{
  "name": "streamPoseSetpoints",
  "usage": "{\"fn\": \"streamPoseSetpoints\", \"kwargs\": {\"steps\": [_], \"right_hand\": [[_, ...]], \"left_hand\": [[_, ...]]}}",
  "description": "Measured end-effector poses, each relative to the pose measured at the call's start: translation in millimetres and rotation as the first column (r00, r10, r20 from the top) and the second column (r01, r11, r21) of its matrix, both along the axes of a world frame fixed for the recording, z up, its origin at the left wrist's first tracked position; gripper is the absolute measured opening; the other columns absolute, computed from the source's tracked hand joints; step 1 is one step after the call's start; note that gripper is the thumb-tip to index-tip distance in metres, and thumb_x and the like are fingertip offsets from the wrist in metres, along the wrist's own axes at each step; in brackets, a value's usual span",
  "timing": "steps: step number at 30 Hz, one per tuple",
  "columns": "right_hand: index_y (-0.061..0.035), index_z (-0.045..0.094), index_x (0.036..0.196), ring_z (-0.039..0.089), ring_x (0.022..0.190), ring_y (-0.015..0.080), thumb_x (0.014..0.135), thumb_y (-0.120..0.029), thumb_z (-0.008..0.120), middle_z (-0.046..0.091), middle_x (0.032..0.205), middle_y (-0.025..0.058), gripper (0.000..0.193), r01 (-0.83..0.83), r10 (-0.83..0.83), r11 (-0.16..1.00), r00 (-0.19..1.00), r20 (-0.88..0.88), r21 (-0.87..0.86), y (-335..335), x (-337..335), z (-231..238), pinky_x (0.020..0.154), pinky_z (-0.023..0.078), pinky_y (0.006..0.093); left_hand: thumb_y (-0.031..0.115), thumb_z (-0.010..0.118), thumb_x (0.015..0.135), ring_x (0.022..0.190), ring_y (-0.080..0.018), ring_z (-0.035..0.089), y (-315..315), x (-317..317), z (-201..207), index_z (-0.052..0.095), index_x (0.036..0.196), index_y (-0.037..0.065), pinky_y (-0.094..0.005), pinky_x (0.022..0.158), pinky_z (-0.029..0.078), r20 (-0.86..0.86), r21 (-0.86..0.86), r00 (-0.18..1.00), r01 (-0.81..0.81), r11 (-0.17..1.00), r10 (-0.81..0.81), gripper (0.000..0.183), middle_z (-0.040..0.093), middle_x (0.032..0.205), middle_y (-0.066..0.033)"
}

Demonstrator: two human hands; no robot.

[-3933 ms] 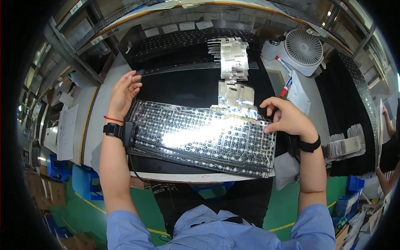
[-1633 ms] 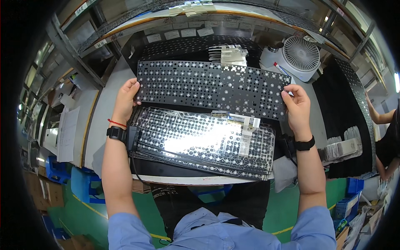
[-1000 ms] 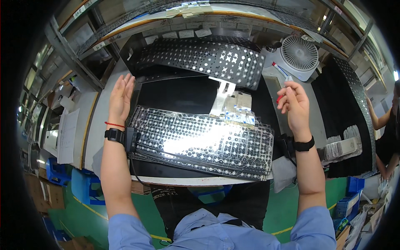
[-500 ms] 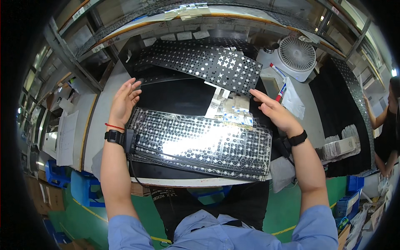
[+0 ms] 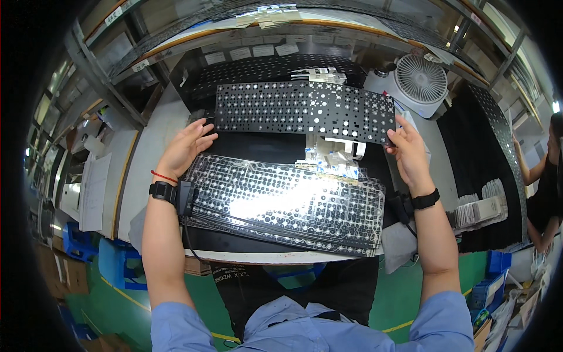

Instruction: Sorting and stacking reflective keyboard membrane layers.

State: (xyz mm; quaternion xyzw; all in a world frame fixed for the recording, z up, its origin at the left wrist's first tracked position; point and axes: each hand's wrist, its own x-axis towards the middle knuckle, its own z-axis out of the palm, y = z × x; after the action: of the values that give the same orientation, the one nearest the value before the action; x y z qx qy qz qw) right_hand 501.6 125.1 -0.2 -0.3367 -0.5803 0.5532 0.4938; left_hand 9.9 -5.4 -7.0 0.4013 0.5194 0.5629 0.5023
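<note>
A long black keyboard sheet (image 5: 264, 108), dotted with silver discs and small holes, is tilted up over the far part of the bench. My right hand (image 5: 409, 154) pinches its right end, thumb at the lower corner and fingers along the edge. My left hand (image 5: 186, 146) is by the lower left corner, fingers stretched and parted; whether the fingertips touch the sheet is unclear. Nearer to me lies a stack of clear-and-black keyboard membrane sheets (image 5: 264, 199), glaring with reflected light. Pale flat tails (image 5: 328, 155) with blue marks stick out between the two.
More perforated black sheets (image 5: 246, 69) lie at the back. A white fan (image 5: 421, 82) stands at the far right. Stacked pale pieces (image 5: 481, 205) rest on black sheeting at right, with another person (image 5: 545, 170) beyond. A metal-framed shelf (image 5: 281, 29) spans the back.
The black sheet has shifted right and toward me, and its slant has levelled out. My right hand has moved right along with its end; my left has moved slightly inward.
</note>
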Motion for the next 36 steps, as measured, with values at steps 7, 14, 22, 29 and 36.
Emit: {"fn": "streamPoseSetpoints", "kwargs": {"steps": [7,14,22,29,36], "right_hand": [[-0.0016,0.053,0.115,0.064,0.080,0.0097,0.096,-0.008,0.054,0.065,0.099,0.0049,0.021,-0.031,0.028,0.999,0.997,0.066,0.036,-9.6,-5.9,7.7,0.064,0.052,0.0197],[0.0013,0.046,0.126,0.067,0.076,0.0139,0.096,-0.014,0.056,0.065,0.105,0.0098,0.036,-0.214,0.230,0.972,0.953,-0.195,0.098,-21.4,1.0,20.2,0.059,0.055,0.0190],[0.0021,0.027,0.144,0.065,0.099,0.0150,0.096,-0.052,0.047,0.058,0.124,0.0117,0.075,-0.453,0.442,0.891,0.846,-0.298,0.036,-28.8,-1.5,22.1,0.068,0.058,0.0259],[-0.0002,0.021,0.148,0.069,0.088,0.0217,0.096,-0.024,0.058,0.060,0.119,0.0177,0.068,-0.292,0.291,0.956,0.954,-0.064,-0.001,-30.7,-5.4,23.4,0.067,0.057,0.0242],[0.0000,0.035,0.140,0.065,0.076,0.0157,0.096,-0.020,0.056,0.061,0.110,0.0146,0.053,-0.211,0.212,0.977,0.976,-0.059,0.018,-25.9,-1.2,24.9,0.061,0.052,0.0210]], "left_hand": [[0.027,0.053,0.100,0.084,-0.0084,0.053,1.3,-7.9,-6.2,0.048,0.129,0.001,-0.0219,0.075,0.045,-0.114,0.003,0.992,0.050,0.999,-0.050,0.039,0.059,0.106,-0.0034],[0.029,0.052,0.100,0.062,-0.0006,0.043,-0.4,3.6,3.4,0.061,0.097,0.010,-0.0174,0.058,0.037,-0.060,0.115,0.989,-0.129,0.985,0.136,0.021,0.054,0.074,0.0090],[0.029,0.052,0.101,0.054,0.0008,0.040,0.8,-2.7,1.6,0.058,0.098,0.010,-0.0165,0.050,0.035,0.047,0.137,0.995,-0.089,0.986,0.083,0.021,0.050,0.070,0.0086],[0.031,0.052,0.101,0.055,-0.0003,0.042,1.7,-6.1,1.1,0.058,0.097,0.011,-0.0163,0.051,0.035,0.153,0.162,0.984,-0.115,0.980,0.090,0.021,0.047,0.069,0.0086],[0.030,0.048,0.102,0.090,-0.0139,0.062,6.1,-1.1,4.3,0.037,0.141,0.005,-0.0220,0.073,0.049,0.227,0.197,0.928,-0.340,0.920,0.295,0.048,0.063,0.117,-0.0109]]}}
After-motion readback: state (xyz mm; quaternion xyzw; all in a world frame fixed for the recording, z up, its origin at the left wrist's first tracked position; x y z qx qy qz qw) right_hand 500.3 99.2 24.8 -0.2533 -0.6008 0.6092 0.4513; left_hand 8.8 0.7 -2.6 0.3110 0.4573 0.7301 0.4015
